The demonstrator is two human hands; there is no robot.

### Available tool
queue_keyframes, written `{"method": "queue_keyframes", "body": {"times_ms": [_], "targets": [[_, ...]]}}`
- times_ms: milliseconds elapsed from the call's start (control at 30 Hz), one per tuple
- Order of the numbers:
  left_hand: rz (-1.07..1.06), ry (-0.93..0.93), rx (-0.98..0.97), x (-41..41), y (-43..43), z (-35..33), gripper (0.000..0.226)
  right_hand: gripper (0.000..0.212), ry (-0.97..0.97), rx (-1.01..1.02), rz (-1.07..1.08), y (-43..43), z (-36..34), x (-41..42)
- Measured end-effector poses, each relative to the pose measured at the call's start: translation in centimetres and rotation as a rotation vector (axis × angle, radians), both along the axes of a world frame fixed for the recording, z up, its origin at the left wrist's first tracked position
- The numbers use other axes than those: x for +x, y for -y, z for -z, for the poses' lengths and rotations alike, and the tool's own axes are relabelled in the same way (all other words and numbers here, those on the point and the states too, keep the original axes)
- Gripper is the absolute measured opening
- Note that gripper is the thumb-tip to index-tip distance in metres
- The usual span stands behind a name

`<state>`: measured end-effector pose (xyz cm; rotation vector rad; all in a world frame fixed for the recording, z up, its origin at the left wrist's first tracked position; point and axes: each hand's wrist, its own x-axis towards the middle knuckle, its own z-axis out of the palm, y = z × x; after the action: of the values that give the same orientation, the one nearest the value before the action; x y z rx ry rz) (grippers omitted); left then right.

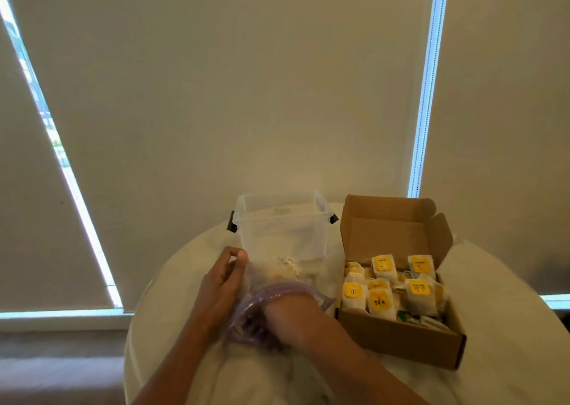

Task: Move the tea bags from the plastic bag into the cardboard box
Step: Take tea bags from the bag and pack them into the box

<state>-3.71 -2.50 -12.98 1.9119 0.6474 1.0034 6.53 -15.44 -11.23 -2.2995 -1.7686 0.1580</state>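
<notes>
Cardboard box point(401, 340), just right of the right hand point(282, 300), already crowded with yellow-tagged tea bags point(381, 301). Left hand point(220, 284) pinching the side of the plastic bag point(265, 276); right hand wrist-deep inside it, grip impossible to tell. Seemingly only a few left inside.

Between the plastic bag point(277, 284) and the cardboard box point(401, 340) my path is short and unblocked; its raised lid point(388, 232) and the clear tub point(282, 229) wall the far edge of the tabletop point(509, 312).

Round white table point(509, 296); cardboard box point(401, 340), plastic bag point(277, 278), clear tub point(282, 229) on it
</notes>
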Motion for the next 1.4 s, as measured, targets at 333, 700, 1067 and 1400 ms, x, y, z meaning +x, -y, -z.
{"method": "queue_keyframes", "body": {"times_ms": [333,700,1067,1400], "targets": [[-0.061,-0.067,0.033,0.2,-0.7,0.4,0.033,0.023,0.1,0.118,0.02,0.6,0.3,-0.3],[-0.097,-0.135,0.099,0.5,-1.6,0.8,0.027,0.016,0.118,0.224,-0.018,0.8,0.0,0.3],[-0.08,-0.093,0.051,0.8,-2.4,1.5,0.023,0.026,0.094,0.375,0.054,2.5,-2.4,0.3],[-0.084,-0.059,0.056,0.5,-1.3,1.1,0.034,0.016,-0.747,0.638,0.098,6.8,-5.2,4.1]]}}
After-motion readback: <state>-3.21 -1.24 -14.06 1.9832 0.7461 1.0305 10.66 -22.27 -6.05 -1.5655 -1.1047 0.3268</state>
